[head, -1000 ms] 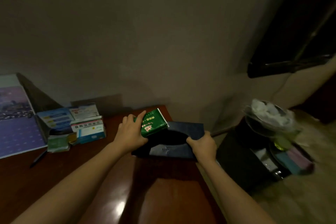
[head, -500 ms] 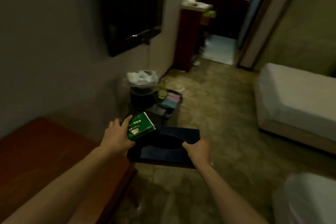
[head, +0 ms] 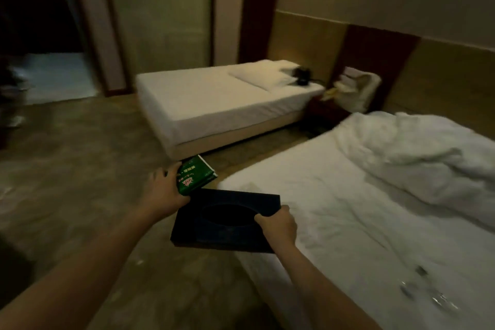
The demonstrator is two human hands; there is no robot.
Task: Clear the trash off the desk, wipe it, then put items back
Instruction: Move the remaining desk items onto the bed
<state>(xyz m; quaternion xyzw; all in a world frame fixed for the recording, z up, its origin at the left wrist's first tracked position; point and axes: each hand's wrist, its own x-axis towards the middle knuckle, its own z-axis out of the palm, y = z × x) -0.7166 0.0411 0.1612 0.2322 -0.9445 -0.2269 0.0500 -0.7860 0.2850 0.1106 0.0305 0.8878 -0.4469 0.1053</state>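
Note:
A dark flat tissue box point(head: 214, 236) with an oval opening on top is held in the air between both hands, over the floor at the near bed's corner. My right hand point(head: 278, 225) grips its right edge, fingers curled over the rim. My left hand point(head: 163, 190) grips a green tissue pack point(head: 195, 174) with white and red print, and the hand sits at the box's far left corner. The desk is out of view.
A near bed point(head: 334, 209) with white sheet and a rumpled duvet point(head: 417, 153) fills the right; small clear items lie on its near part. A second made bed point(head: 209, 104) stands farther back. An open doorway point(head: 53, 75) is at far left. Brown floor spreads left.
The view has swung right from the desk and trash bin to the two beds. Both hands carried the dark box and the green pack along, keeping the same hold.

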